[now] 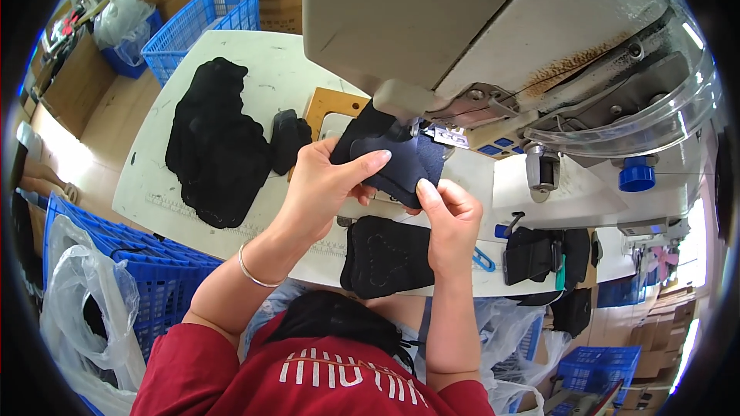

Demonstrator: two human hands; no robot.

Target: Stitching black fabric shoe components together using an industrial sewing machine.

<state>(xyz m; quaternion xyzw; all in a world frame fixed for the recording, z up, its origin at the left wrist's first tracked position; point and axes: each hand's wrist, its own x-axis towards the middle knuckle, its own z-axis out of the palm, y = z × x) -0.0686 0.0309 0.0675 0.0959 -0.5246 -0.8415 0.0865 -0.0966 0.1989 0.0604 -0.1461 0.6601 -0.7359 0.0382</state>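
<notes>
My left hand [327,177] pinches the left side of a dark navy padded fabric piece [395,160], thumb on top. Its near right corner is gripped between the thumb and fingers of my right hand [452,219]. The far edge of the piece lies under the needle area of a sewing machine [416,129], where a light shines on it. A black strap-like part [356,132] runs up along the fabric's left side. Closest to me on the table, just below my hands, lies a stack of black padded pieces [388,256] with stitching on top.
A pile of black fabric pieces [212,146] and a smaller black piece [290,139] lie left on the white table [146,177]. The machine head [416,23] overhangs the far side. Blue thread snips [483,260] sit right. Blue crates [154,270] stand beside the table.
</notes>
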